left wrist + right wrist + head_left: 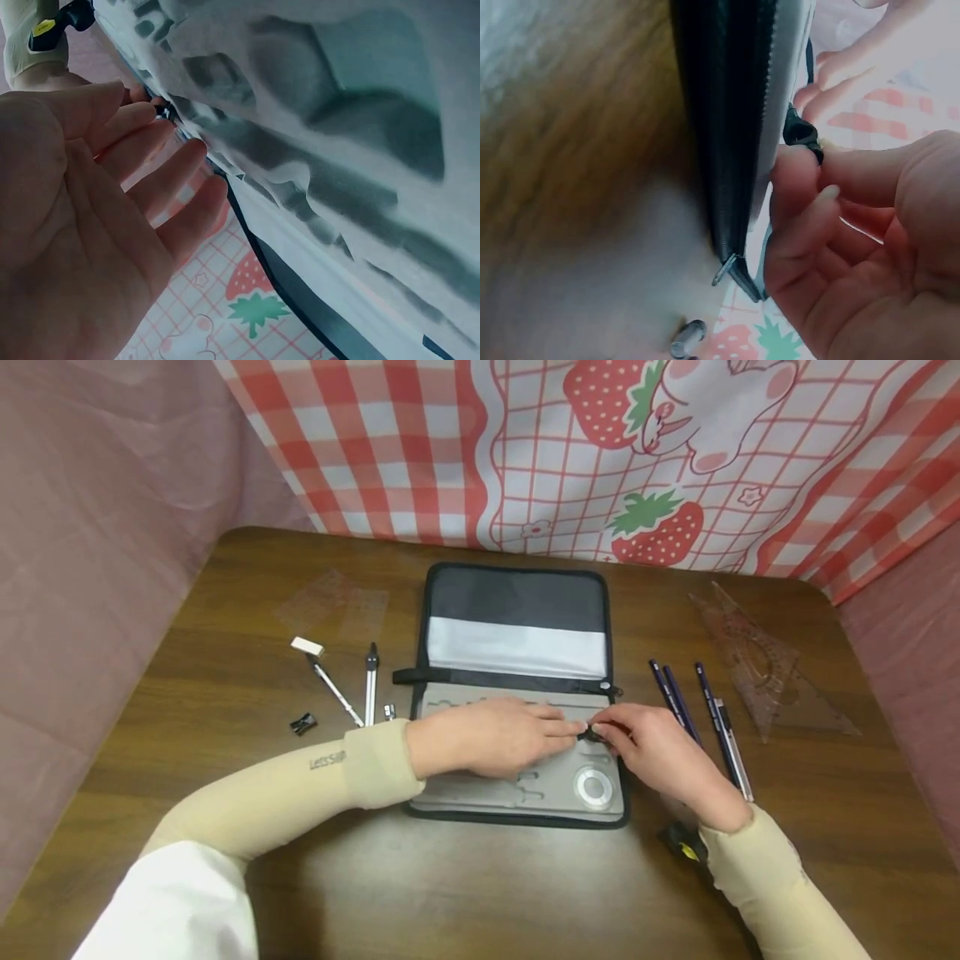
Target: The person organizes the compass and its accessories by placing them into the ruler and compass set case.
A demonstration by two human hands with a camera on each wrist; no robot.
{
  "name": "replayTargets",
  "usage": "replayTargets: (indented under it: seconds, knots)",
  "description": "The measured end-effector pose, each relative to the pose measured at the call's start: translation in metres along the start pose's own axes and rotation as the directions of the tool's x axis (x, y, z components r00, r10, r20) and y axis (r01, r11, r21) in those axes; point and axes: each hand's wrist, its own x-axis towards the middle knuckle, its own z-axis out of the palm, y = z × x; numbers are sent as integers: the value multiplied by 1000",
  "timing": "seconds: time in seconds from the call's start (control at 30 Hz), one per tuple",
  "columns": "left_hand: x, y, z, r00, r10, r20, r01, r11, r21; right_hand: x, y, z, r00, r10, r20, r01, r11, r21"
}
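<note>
An open zippered case lies in front of me, its grey moulded tray facing up. My right hand pinches a small black piece between thumb and forefinger over the tray's right side; its exact kind I cannot tell. In the right wrist view the piece shows a rounded hollow end. My left hand reaches across the tray with fingers stretched out, its fingertips right at the black piece. A round white disc sits in the tray's lower right corner. Shaped hollows of the tray show in the left wrist view.
Left of the case lie a white eraser, a compass, a slim white-and-black tool, a black sharpener and clear rulers. On the right are dark blue pencils, a mechanical pencil and clear set squares.
</note>
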Motion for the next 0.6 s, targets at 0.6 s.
replayTargets:
  seconds: [0.6]
  knots:
    - [8,11,5,996,-66,65,60,994,87,-1,3,2,998,-40,-51,36,996,-85]
